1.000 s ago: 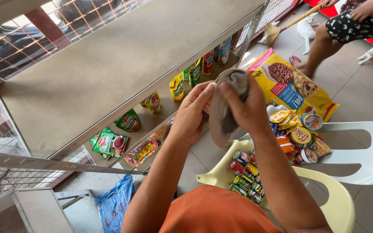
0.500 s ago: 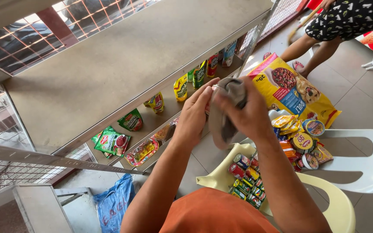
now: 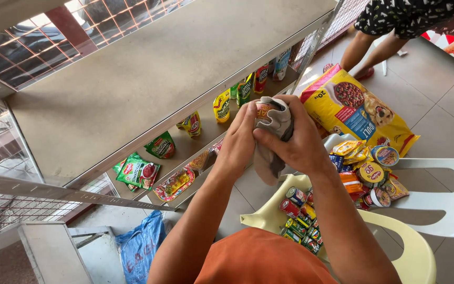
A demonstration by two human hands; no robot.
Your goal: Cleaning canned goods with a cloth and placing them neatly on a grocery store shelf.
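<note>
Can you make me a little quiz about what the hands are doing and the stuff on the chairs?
1. True or false: both hands grip the grey cloth.
2. What does the cloth wrap? A) a small can B) a spoon C) a bottle
3. Which chair bears the row of cans: the yellow chair or the white chair?

Key: 1. True: the left hand and right hand both hold it. 2. A. 3. The yellow chair.
</note>
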